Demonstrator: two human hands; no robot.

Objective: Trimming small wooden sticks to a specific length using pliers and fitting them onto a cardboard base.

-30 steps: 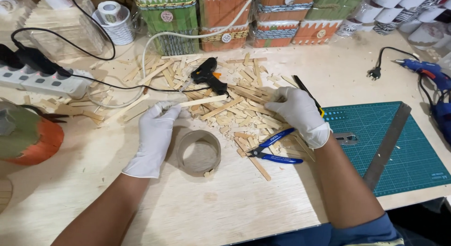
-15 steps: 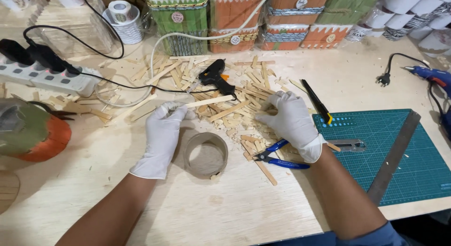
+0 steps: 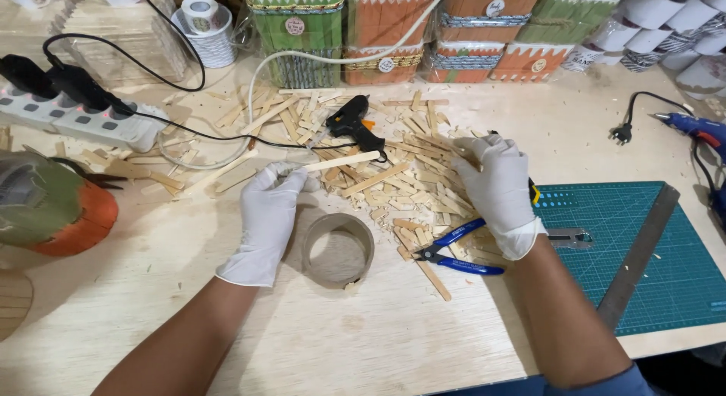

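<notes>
Pale wooden worktop, littered with sticks. Long stick just above the cardboard ring, pinched at its near end in the left hand. Right hand right of the ring, fingers curled into the stick pile; grip unclear. Blue pliers touching that wrist. Black glue gun above the pile. Green mat farther right.

Both my hands wear thin white disposable gloves — my left hand at about eight o'clock, my right hand at about three. Each glove ends in a rolled cuff at the wrist, slightly wrinkled over the knuckles. My forearms are bare — a blue sleeve edge shows at five o'clock.
</notes>
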